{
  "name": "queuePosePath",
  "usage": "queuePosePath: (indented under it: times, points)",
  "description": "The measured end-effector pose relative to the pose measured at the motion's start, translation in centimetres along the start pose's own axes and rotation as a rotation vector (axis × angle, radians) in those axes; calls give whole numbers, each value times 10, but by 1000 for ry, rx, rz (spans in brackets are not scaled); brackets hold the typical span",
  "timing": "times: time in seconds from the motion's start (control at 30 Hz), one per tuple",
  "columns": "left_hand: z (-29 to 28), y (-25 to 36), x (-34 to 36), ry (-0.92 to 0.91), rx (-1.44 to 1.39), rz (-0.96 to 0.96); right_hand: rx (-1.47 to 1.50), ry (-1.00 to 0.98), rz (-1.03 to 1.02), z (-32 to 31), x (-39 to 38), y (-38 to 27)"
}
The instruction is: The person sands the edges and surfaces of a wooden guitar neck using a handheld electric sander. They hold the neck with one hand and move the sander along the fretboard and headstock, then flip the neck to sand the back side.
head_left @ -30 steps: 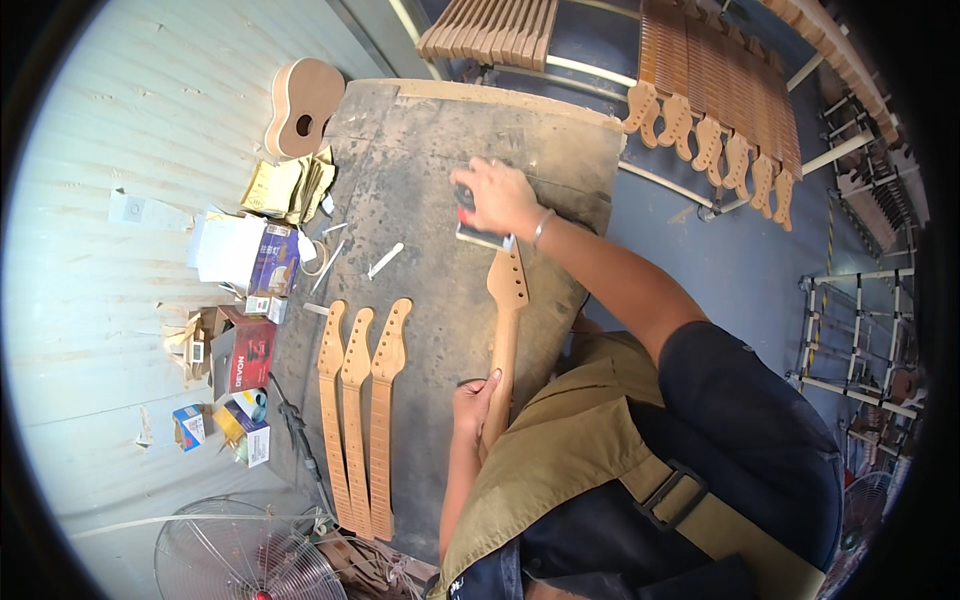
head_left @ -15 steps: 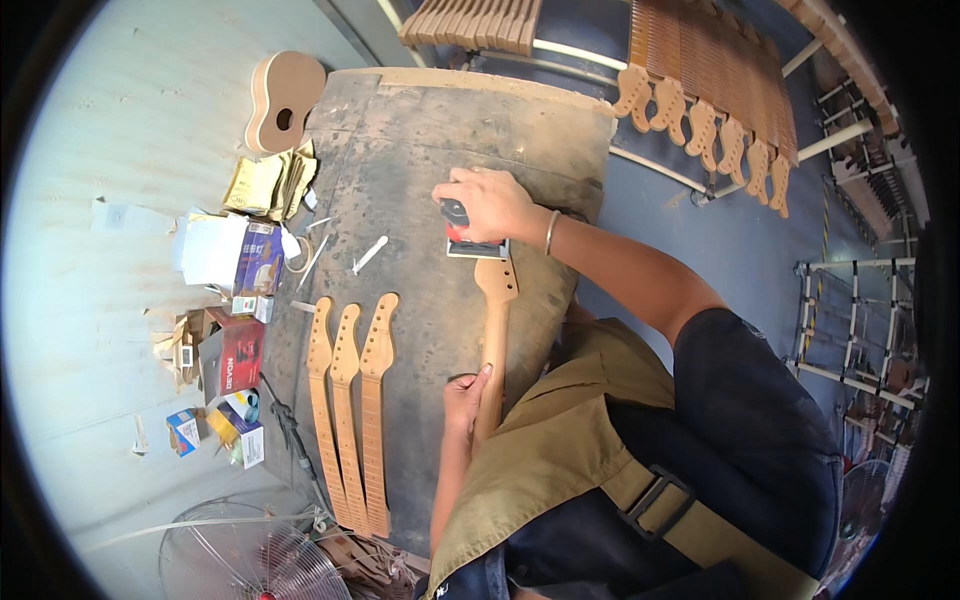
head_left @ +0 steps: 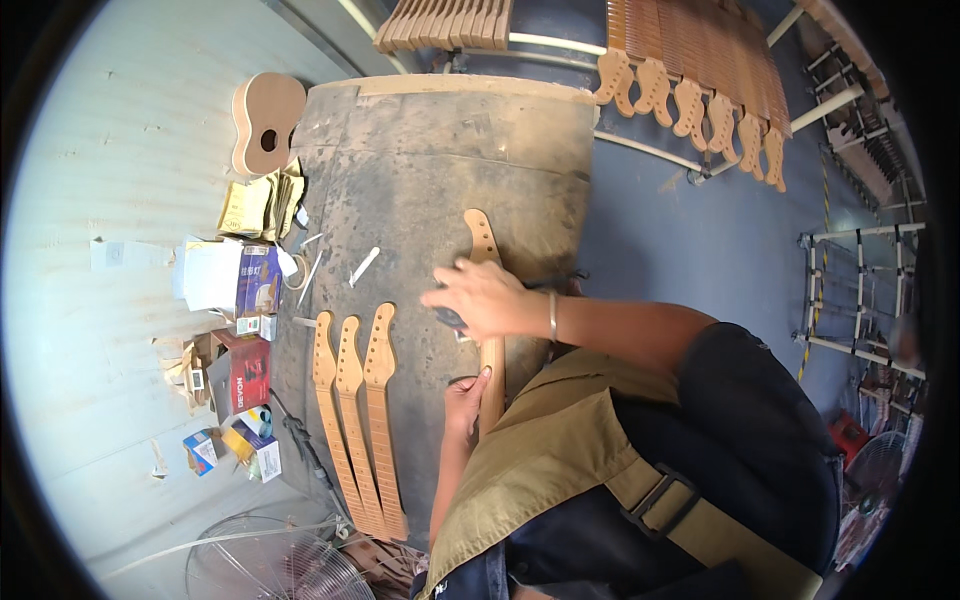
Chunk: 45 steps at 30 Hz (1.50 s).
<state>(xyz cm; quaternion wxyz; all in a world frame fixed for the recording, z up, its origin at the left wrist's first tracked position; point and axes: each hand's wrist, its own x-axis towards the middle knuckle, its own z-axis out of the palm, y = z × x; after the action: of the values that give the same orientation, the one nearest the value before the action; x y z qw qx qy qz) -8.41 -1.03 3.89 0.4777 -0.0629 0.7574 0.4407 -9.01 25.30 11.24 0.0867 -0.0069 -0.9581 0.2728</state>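
Observation:
A wooden guitar neck [head_left: 492,390] lies on the dark worktop, its headstock pointing away from me. My left hand [head_left: 464,404] grips the neck near its close end, thumb along the wood. Over the middle of the neck, just below the headstock, is my right hand [head_left: 487,299], slightly blurred and wrapped over a small power sander [head_left: 449,318]. Most of the sander is hidden under the palm; a dark end shows at the left. To the left, three more guitar necks [head_left: 380,365] lie side by side, fretted faces up.
A worn workbench [head_left: 420,180] carries a white strip-like tool [head_left: 364,266]. Along the left wall are a guitar body [head_left: 268,125], yellow sheets [head_left: 250,208], a red box [head_left: 245,375] and a fan [head_left: 275,565]. Racked necks [head_left: 690,105] hang at the far right.
My right hand has drawn the sander from the headstock back toward me along the neck, uncovering the headstock. My left hand keeps its hold. The view has shifted slightly.

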Motion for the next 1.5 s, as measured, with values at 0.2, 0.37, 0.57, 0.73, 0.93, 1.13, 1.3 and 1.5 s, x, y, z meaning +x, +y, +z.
queuePosePath:
  times: [0.2, 0.37, 0.57, 0.73, 0.93, 1.13, 1.3, 1.5]
  points:
    - [-4, -11, 9, -18, -11, 25, -116, 167, 117, 6, 69, 39]
    - [-15, -33, 20, 25, 42, -5, -14, -73, -37, 3, 19, -6]
    - [-5, -21, 15, -3, -32, 12, -67, 192, 230, -34, 64, 75]
    - [1, -7, 6, -12, -95, -2, -18, 286, 150, -25, 22, 71]
    - [-2, -4, 3, 4, -59, 10, 35, 151, 45, -16, -34, 16]
    - [5, -25, 19, 87, -84, 35, -47, 257, 164, -48, 73, 113]
    - [13, -5, 4, 137, -124, 4, -16, 148, 69, -39, 33, 74]
    - [10, -5, 4, 142, -126, -12, 186, -98, -140, -42, -12, 43]
